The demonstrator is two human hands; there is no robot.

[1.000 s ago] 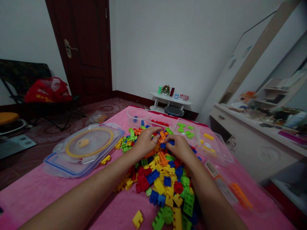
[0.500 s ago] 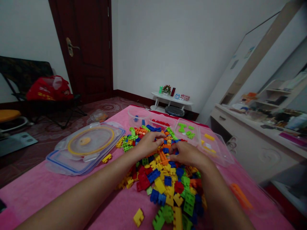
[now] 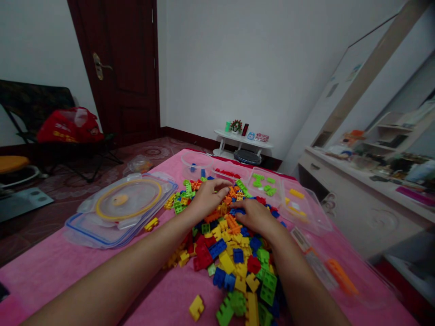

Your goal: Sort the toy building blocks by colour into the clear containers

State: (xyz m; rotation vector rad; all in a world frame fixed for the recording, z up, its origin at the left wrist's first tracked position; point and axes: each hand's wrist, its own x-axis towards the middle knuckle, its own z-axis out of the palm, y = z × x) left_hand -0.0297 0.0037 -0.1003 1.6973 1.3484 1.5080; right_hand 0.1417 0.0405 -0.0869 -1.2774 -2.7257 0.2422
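Note:
A heap of plastic building blocks [image 3: 234, 253] in yellow, blue, red, green and orange covers the middle of the pink table [image 3: 50, 271]. My left hand [image 3: 205, 199] lies palm down on the far part of the heap, fingers curled onto the blocks. My right hand [image 3: 253, 215] rests beside it, fingers bent down into the blocks; what they grip is hidden. Clear tubs stand behind: one with blue blocks [image 3: 195, 166], one with red blocks [image 3: 227, 174], one with green blocks [image 3: 265, 185], one with yellow blocks [image 3: 299, 203].
Stacked clear lids [image 3: 118, 210] lie at the left of the table. A loose yellow block [image 3: 196, 308] lies near the front edge. A clear tub with orange blocks [image 3: 340, 276] is at the right. A dresser [image 3: 356, 203] stands right, a dark door [image 3: 125, 72] behind.
Both hands have shifted slightly over the far part of the heap; the left hand reached further forward, the right hand lowered onto the blocks.

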